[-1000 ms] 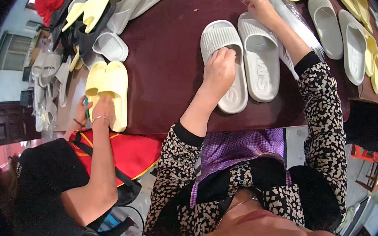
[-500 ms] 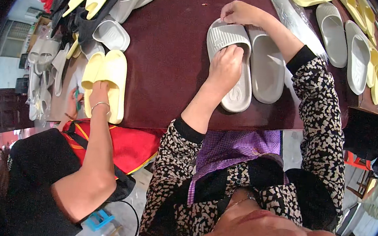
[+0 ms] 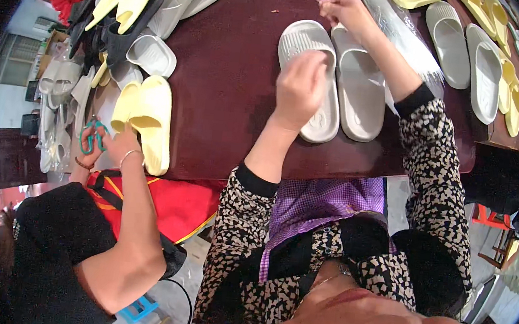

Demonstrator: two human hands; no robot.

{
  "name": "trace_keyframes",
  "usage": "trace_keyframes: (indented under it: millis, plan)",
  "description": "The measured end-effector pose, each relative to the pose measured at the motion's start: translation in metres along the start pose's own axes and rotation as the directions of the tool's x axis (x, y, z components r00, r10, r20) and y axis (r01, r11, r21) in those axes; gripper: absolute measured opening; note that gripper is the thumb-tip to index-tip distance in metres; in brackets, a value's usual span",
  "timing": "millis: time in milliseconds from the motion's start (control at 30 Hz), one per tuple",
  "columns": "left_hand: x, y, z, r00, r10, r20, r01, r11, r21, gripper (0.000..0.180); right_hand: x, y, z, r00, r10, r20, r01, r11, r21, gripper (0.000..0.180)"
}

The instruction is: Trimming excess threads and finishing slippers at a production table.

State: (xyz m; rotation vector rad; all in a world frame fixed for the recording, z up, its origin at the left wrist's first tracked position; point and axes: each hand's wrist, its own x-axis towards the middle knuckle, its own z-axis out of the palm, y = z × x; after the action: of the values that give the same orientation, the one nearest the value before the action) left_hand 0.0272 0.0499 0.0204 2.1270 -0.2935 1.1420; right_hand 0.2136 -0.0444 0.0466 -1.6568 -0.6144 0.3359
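In the head view, with 12 o'clock pointing away from the person, two grey slippers are lying side by side on the dark red desk, just in front of the body. The left grey slipper is sitting right below the left hand, its ridged strap end showing toward 12 and its heel toward 5. Its long axis is running from between 11 and 12 down to between 5 and 6; the right grey slipper is lying nearly parallel, at 3 o'clock from that hand.

The left hand is clearly being the nearer one to the left slipper's middle. Its fingers are curling loosely but blurring, so whether they are gripping or touching anything cannot be told.

The right hand is hovering by the strap ends, the left slipper lying at its 7 o'clock and the right one between 5 and 6. Its fingertips are closing together, seemingly pinching a small thing too tiny to make out. Clear plastic is lying at its 3 o'clock.

Between 8 and 9 from the left hand, a co-worker is handling yellow slippers.
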Motion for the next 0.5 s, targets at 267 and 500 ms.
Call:
trace_keyframes:
  millis: [267,500]
  plan:
    - [0.019,-0.038,-0.023,0.789,-0.582,0.198,0.612,0.719,-0.329,0.018,-0.052,-0.011,0.043,0.972,-0.12,0.202,0.111,0.992,0.056,0.007]
    - [0.012,-0.033,-0.022,0.692,-0.637,0.339,0.713,0.531,-0.458,0.011,-0.074,-0.011,0.049,0.98,-0.172,0.098,0.167,0.984,0.056,0.007]
